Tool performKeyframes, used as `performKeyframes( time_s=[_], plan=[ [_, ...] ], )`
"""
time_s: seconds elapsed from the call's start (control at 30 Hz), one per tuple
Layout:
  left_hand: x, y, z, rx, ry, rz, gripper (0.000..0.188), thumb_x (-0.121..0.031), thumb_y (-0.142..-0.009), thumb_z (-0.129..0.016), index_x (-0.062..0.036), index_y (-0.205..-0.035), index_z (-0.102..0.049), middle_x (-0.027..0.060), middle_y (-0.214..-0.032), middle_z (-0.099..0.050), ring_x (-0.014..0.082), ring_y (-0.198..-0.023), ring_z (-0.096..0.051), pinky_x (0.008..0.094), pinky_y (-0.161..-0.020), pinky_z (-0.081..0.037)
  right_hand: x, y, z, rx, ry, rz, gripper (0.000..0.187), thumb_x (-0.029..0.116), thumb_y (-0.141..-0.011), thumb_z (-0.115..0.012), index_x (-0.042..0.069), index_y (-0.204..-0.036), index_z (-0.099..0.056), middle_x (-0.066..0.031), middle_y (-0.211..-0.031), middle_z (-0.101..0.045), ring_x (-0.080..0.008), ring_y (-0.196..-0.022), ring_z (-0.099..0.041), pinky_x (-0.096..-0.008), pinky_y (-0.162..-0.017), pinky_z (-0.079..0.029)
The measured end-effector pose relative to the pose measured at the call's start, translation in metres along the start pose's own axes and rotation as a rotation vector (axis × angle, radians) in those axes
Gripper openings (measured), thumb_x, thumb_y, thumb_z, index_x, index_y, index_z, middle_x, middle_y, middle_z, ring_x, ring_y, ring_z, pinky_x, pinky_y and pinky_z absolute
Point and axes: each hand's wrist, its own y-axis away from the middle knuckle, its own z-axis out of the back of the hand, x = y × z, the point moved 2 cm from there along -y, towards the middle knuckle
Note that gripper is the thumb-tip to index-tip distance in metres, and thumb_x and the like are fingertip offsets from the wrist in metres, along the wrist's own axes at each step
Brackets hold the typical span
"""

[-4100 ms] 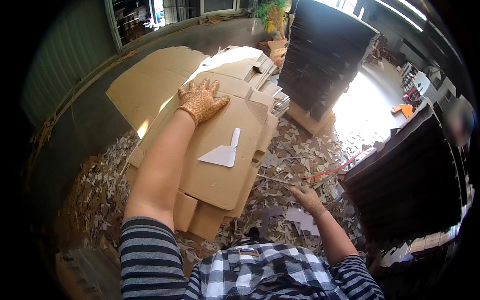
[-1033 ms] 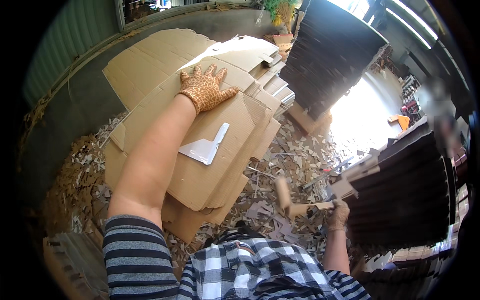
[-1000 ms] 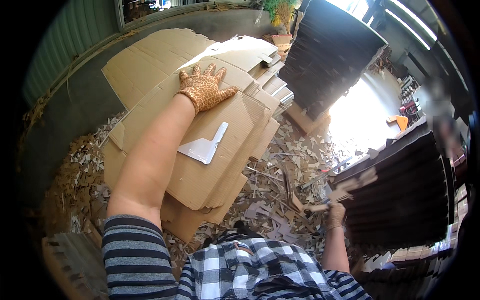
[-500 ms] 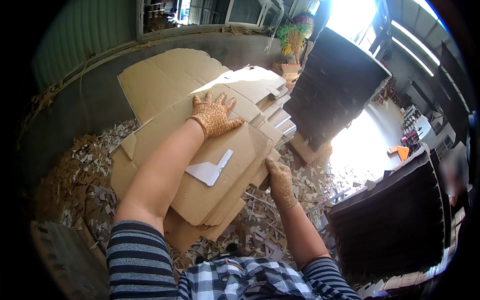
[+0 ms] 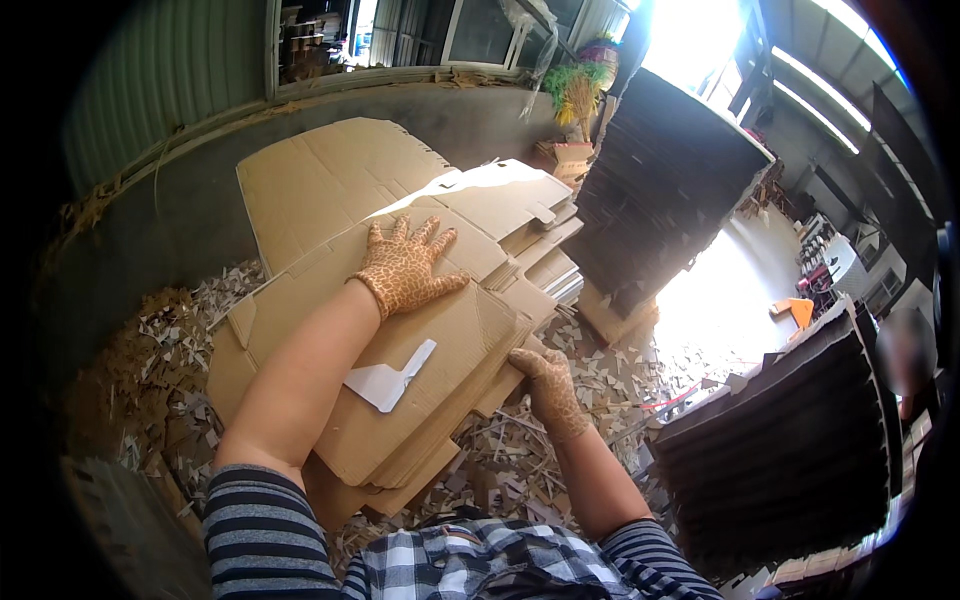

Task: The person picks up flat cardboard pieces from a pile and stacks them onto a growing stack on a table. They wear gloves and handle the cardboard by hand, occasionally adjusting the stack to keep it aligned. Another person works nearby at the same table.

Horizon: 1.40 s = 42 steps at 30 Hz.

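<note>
A stack of flat brown cardboard sheets (image 5: 440, 375) lies in front of me, its layers stepped along the right edge. My left hand (image 5: 408, 268), in a tan spotted glove, presses flat on the top sheet with its fingers spread. Below that palm, a white L-shaped offcut (image 5: 385, 385) rests on the cardboard. At the stack's right edge is my right hand (image 5: 552, 390), in a matching glove. Its thumb lies against the edge and the hand is closed on the sheets; the other fingertips are hidden.
Cardboard offcuts (image 5: 510, 455) litter the floor around the stack. A larger cardboard sheet (image 5: 330, 175) lies beyond, towards the grey wall (image 5: 200, 220). Tall dark stacks stand at far right (image 5: 670, 180) and near right (image 5: 780, 450). An orange object (image 5: 797, 310) and a blurred person are farther right.
The stack and both hands sit slightly lower and farther left in the picture, as the view has shifted. Both hands keep about the same places on the cardboard.
</note>
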Motion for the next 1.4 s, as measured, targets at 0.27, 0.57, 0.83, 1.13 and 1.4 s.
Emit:
performKeyframes(
  time_s=[0.27,0.57,0.83,1.13,1.4],
  plan=[
    [0.001,0.002,-0.002,-0.017,-0.04,0.024,0.081,-0.074,-0.094,-0.031,-0.0253,-0.157,-0.03,0.0066,-0.164,-0.026,0.0363,-0.151,-0.022,0.0651,-0.118,-0.013,0.03,0.0,-0.004,0.009,0.265,-0.154,0.034,0.022,-0.083,-0.068,-0.008,-0.101,-0.07,-0.0122,-0.077,-0.069,-0.0207,-0.06,-0.066,-0.0312,-0.054,-0.054],
    [0.002,0.0,-0.005,-0.014,-0.012,-0.009,0.083,-0.077,-0.091,-0.034,-0.0244,-0.156,-0.034,0.008,-0.164,-0.027,0.0387,-0.151,-0.021,0.0658,-0.117,-0.012,-0.067,-0.008,-0.007,0.233,-0.681,-0.154,0.049,0.013,-0.082,-0.07,-0.006,-0.126,-0.058,-0.0172,-0.123,-0.065,-0.0295,-0.111,-0.065,-0.0458,-0.094,-0.055],
    [0.007,-0.005,-0.011,-0.023,-0.002,-0.023,0.086,-0.08,-0.09,-0.032,-0.0258,-0.157,-0.033,0.0067,-0.164,-0.026,0.0389,-0.15,-0.022,0.0657,-0.117,-0.013,-0.011,0.023,-0.025,0.194,-0.363,-0.345,0.046,0.012,-0.082,-0.065,-0.014,-0.12,-0.057,-0.0221,-0.112,-0.067,-0.0346,-0.093,-0.07,-0.0484,-0.077,-0.061],
    [0.008,0.002,0.001,0.031,0.041,-0.042,0.091,-0.084,-0.087,-0.03,-0.0267,-0.158,-0.029,0.0047,-0.165,-0.023,0.0361,-0.151,-0.018,0.0664,-0.119,-0.01,-0.031,0.036,-0.027,0.018,-0.305,-0.148,0.052,0.009,-0.077,-0.065,-0.01,-0.125,-0.054,-0.0185,-0.112,-0.066,-0.0291,-0.1,-0.067,-0.0408,-0.088,-0.056],
    [0.012,0.0,-0.003,-0.026,0.096,-0.055,0.085,-0.079,-0.089,-0.035,-0.0266,-0.156,-0.034,0.0056,-0.164,-0.026,0.038,-0.151,-0.02,0.067,-0.116,-0.012,0.001,0.046,-0.042,0.046,-0.286,-0.242,0.033,0.007,-0.081,-0.066,-0.008,-0.11,-0.064,-0.0147,-0.094,-0.069,-0.0243,-0.081,-0.068,-0.0337,-0.074,-0.056]
  ],
)
